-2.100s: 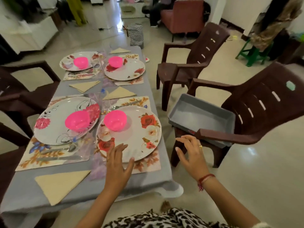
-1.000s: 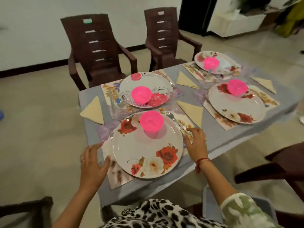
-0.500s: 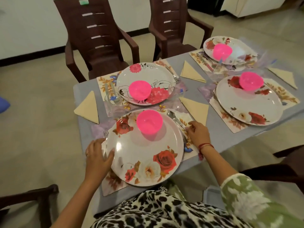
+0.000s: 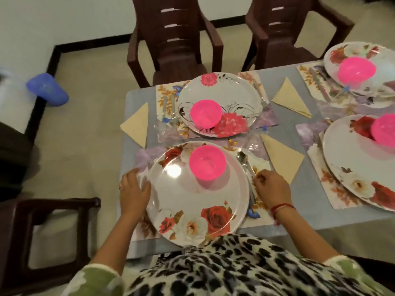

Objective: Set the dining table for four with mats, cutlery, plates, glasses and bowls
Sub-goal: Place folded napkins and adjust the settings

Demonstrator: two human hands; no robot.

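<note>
Hands sat well apart at the nearest setting, one on each side of a plate (image 4: 181,206). The left hand (image 4: 134,193) rested with loose fingers against the plate's left rim. The right hand (image 4: 271,189) had its fingers bent down at the handle of a spoon (image 4: 245,163) just right of the plate; whether they pinched it could not be told.

The task looked nearly finished. All four plates were on floral mats, each with a pink bowl on it, and folded napkins lay between the settings. What remained seemed to be straightening this last place. Glasses were hard to make out; a faint clear one (image 4: 160,127) appeared beside the far plate (image 4: 233,90).

The near plate was white with red roses and glossy, catching a bright glare. It overhung its mat (image 4: 258,218) at the table (image 4: 316,218) edge closest to the person. Its bowl (image 4: 207,162) sat toward the far rim. Beyond it, the far plate had a fork (image 4: 168,107) on its left, and two brown chairs (image 4: 175,39) stood behind.
</note>
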